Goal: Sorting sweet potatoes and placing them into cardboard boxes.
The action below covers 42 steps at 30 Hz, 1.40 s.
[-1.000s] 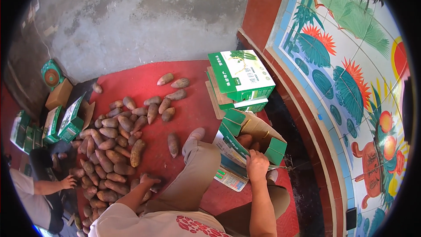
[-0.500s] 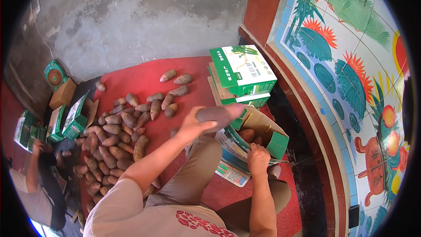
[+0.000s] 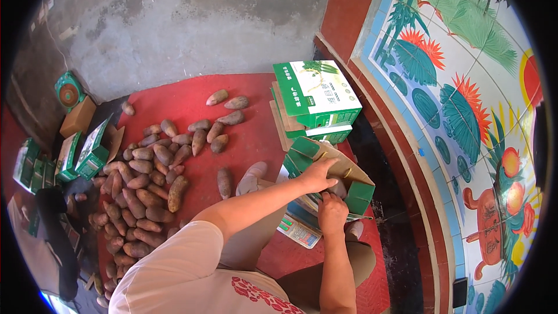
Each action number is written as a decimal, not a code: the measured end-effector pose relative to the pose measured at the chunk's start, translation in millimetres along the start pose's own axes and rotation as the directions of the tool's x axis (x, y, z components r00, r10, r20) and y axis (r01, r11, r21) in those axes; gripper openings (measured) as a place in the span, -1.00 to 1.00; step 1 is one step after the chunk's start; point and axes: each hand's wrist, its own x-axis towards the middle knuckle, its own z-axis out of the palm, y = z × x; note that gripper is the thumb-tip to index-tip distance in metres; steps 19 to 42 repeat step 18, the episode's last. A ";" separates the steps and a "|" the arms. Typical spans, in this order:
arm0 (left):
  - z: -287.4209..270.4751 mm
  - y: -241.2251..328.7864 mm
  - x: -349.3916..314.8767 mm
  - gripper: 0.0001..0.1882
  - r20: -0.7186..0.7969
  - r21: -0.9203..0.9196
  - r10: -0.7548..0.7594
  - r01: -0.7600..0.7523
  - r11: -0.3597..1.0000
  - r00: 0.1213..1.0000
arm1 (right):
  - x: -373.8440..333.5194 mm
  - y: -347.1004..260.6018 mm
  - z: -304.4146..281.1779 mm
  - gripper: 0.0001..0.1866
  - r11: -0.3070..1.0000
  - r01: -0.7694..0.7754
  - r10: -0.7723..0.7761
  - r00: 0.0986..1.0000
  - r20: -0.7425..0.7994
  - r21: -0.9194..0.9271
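Observation:
A green and white carton [image 3: 362, 197] with raised flaps stands in front of me on a digital scale [image 3: 299, 234]. My left hand [image 3: 317, 177] reaches over its opening, thumb and fingers apart. Just below the thumb, a sweet potato [image 3: 339, 188] shows inside the carton; the rest of the contents is hidden by my hands and the flaps. At the carton's near edge, my right hand [image 3: 333, 214] is closed on the cardboard. To the left, a large pile of sweet potatoes [image 3: 150, 197] lies on the red floor covering [image 3: 256, 134].
One loose sweet potato [image 3: 224, 182] lies near my shoe [image 3: 252, 178]. Beyond the open carton are stacked closed cartons [image 3: 325, 90]. A co-worker's dark sleeve [image 3: 55, 227] shows at far left, near more cartons [image 3: 93, 154] and a green dial scale [image 3: 70, 92]. A tiled wall [image 3: 430, 87] curves along the right.
My left hand has moved right and down with the sweet potato, from above the carton's left side into its opening. The fingers have spread. My right hand stays at the carton's edge.

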 end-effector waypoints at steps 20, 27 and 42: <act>-167.6 -234.8 -371.0 -0.43 -0.220 0.610 -0.734 0.678 0.411 0.643 | -3.0 1.1 8.1 -0.82 0.999 -0.020 0.020 1.000 0.009 -0.041; -167.6 -234.8 -371.0 -0.43 -0.220 0.610 -0.734 0.678 0.411 0.643 | -3.0 1.1 8.1 -0.82 0.999 -0.020 0.020 1.000 0.009 -0.041; -167.6 -234.8 -371.0 -0.43 -0.220 0.610 -0.734 0.678 0.411 0.643 | -3.0 1.1 8.1 -0.82 0.999 -0.020 0.020 1.000 0.009 -0.041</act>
